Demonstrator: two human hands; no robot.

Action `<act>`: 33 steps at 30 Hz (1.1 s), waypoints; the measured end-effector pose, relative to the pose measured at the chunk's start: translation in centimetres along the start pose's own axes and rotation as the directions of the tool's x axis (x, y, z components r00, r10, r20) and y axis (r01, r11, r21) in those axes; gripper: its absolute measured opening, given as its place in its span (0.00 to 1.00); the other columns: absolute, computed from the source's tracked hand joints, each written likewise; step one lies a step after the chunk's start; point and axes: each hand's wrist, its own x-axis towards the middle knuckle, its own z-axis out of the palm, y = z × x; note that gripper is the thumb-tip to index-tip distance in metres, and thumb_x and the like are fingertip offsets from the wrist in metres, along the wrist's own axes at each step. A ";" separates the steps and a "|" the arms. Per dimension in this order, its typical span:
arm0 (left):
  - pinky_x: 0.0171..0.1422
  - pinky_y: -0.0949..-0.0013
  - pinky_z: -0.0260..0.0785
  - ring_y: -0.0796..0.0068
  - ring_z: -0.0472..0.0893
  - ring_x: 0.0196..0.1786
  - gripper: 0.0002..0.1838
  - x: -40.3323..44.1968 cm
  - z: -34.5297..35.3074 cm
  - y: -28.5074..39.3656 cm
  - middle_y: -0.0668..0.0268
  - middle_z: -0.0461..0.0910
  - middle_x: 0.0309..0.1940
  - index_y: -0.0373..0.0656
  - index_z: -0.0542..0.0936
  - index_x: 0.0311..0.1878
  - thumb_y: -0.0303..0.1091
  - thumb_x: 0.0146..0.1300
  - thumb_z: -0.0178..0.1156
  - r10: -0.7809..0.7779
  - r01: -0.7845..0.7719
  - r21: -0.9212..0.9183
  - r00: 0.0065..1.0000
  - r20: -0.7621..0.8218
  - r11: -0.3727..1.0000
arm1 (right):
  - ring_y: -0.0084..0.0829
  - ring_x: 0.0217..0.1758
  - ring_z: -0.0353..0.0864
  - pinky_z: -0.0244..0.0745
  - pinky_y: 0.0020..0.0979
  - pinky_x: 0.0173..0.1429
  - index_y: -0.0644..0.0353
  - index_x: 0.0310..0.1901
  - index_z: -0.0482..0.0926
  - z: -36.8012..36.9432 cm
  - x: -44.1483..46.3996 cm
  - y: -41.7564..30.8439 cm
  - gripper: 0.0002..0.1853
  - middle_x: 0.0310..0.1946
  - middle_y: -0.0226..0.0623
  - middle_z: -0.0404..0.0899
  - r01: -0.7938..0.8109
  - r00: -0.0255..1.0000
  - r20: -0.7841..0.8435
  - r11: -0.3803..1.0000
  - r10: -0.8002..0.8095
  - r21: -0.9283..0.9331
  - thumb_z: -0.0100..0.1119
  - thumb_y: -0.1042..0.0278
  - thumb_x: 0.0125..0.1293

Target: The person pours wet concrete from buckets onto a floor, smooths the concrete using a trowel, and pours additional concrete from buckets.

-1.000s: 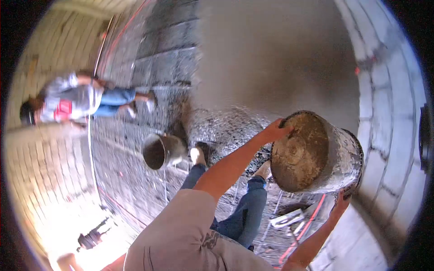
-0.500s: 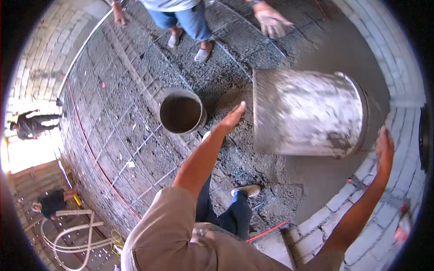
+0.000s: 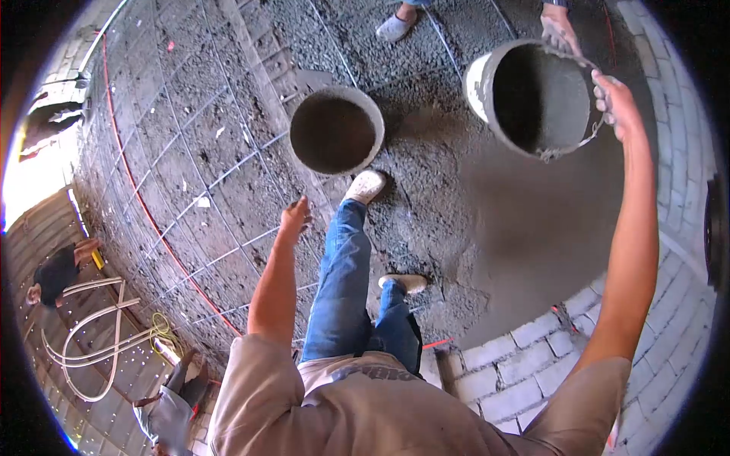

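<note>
My right hand (image 3: 617, 102) is closed round the wire handle of a cement-smeared bucket (image 3: 541, 97) at the upper right, its dark mouth facing me. A co-worker's hand (image 3: 560, 32) touches the bucket's top rim or handle from above. Low over the rebar floor, my left hand (image 3: 294, 218) is held out with nothing in it, its fingers partly bent and apart. A second bucket (image 3: 377, 125) stands upright near my forward shoe, with dark grey inside; how full it is I cannot tell.
Smooth wet concrete (image 3: 532, 228) spreads on the right beside a block wall (image 3: 509, 372). Rebar (image 3: 217, 178) and a red line (image 3: 137, 194) cross the rough floor at left. A co-worker's shoe (image 3: 395, 27) is at the top; other people are at lower left.
The bucket has turned from sideways to mouth toward me and moved up. My right hand has risen to its handle; my left hand has moved away leftward. The co-worker's hand has come to the bucket.
</note>
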 end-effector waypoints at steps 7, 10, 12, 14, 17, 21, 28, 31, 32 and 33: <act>0.48 0.59 0.67 0.59 0.76 0.52 0.37 3.2 3.9 1.1 0.55 0.70 0.57 0.44 0.62 0.65 0.62 0.62 0.50 -0.031 0.053 -0.312 0.997 0.077 0.949 | 0.09 0.23 0.66 0.51 0.14 0.17 0.49 0.41 0.74 2.1 5.7 1.3 0.13 0.28 0.17 0.70 0.038 0.996 0.068 0.982 -0.051 0.187 0.59 0.52 0.61; 0.55 0.53 0.65 0.53 0.72 0.58 0.44 5.0 6.0 0.4 0.50 0.63 0.64 0.43 0.51 0.70 0.67 0.62 0.44 -0.151 0.184 -0.624 0.983 0.106 0.760 | 0.08 0.26 0.66 0.52 0.14 0.20 0.49 0.42 0.73 5.3 8.6 1.8 0.12 0.29 0.15 0.69 0.095 0.982 0.132 0.962 -0.132 0.257 0.58 0.53 0.63; 0.64 0.46 0.58 0.45 0.65 0.64 0.47 6.6 8.3 -0.7 0.48 0.56 0.68 0.43 0.45 0.72 0.71 0.61 0.36 -0.164 0.219 -0.763 0.975 0.150 0.608 | 0.13 0.35 0.73 0.65 0.15 0.30 0.53 0.48 0.75 5.5 11.7 1.0 0.15 0.36 0.21 0.74 0.090 0.919 0.348 0.957 -0.186 0.274 0.55 0.55 0.65; 0.65 0.43 0.56 0.43 0.63 0.65 0.48 8.7 11.0 -1.8 0.47 0.54 0.69 0.44 0.45 0.72 0.73 0.60 0.33 -0.192 0.255 -0.846 0.964 0.184 0.468 | 0.35 0.52 0.80 0.76 0.39 0.51 0.57 0.60 0.69 10.1 7.4 -4.1 0.33 0.51 0.51 0.77 0.165 0.976 0.126 0.980 -0.178 0.107 0.59 0.45 0.57; 0.69 0.42 0.50 0.46 0.58 0.68 0.49 11.0 14.3 -1.0 0.48 0.53 0.69 0.44 0.47 0.72 0.75 0.58 0.32 -0.173 0.273 -0.931 0.956 0.236 0.241 | 0.32 0.25 0.75 0.68 0.30 0.23 0.59 0.38 0.73 12.1 6.7 -5.5 0.15 0.27 0.36 0.75 0.290 0.919 0.205 0.930 -0.336 0.225 0.57 0.55 0.64; 0.69 0.48 0.51 0.52 0.59 0.69 0.46 13.3 16.4 0.1 0.57 0.56 0.69 0.49 0.57 0.70 0.71 0.54 0.41 0.191 0.091 -0.978 0.973 0.127 0.188 | 0.36 0.41 0.75 0.82 0.25 0.27 0.75 0.53 0.67 13.2 2.3 -4.9 0.28 0.45 0.52 0.73 0.578 0.807 -0.102 0.813 -0.582 -0.068 0.40 0.51 0.71; 0.66 0.47 0.53 0.56 0.64 0.64 0.39 12.1 14.9 0.3 0.62 0.64 0.65 0.52 0.67 0.64 0.67 0.54 0.43 0.123 0.149 -0.981 0.979 0.165 0.125 | 0.29 0.49 0.76 0.71 0.31 0.54 0.61 0.55 0.70 33.0 -4.1 12.2 0.24 0.46 0.38 0.78 0.218 0.970 0.104 0.976 -0.219 0.022 0.58 0.53 0.65; 0.69 0.47 0.48 0.53 0.58 0.68 0.48 12.5 12.7 -0.8 0.59 0.55 0.69 0.48 0.57 0.69 0.75 0.54 0.36 0.084 0.184 -0.962 0.975 0.204 0.201 | 0.30 0.45 0.77 0.72 0.32 0.50 0.61 0.55 0.70 43.3 -5.5 19.7 0.28 0.43 0.37 0.78 -0.128 0.961 0.266 0.978 0.081 0.166 0.60 0.48 0.62; 0.72 0.48 0.44 0.51 0.54 0.71 0.54 13.5 11.6 -1.8 0.58 0.48 0.72 0.45 0.49 0.72 0.80 0.53 0.33 0.072 0.162 -0.953 0.980 0.186 0.255 | 0.27 0.55 0.70 0.71 0.32 0.50 0.57 0.61 0.67 45.6 -5.7 21.2 0.37 0.55 0.31 0.70 -0.302 0.881 0.429 0.935 0.199 0.187 0.58 0.37 0.58; 0.72 0.48 0.44 0.51 0.54 0.70 0.57 14.7 10.2 -2.6 0.54 0.50 0.71 0.41 0.48 0.72 0.81 0.51 0.35 0.132 0.108 -0.931 0.978 0.163 0.350 | 0.32 0.57 0.69 0.69 0.35 0.52 0.56 0.63 0.63 47.6 -6.2 21.3 0.40 0.60 0.33 0.66 -0.436 0.805 0.533 0.870 0.261 0.231 0.57 0.34 0.57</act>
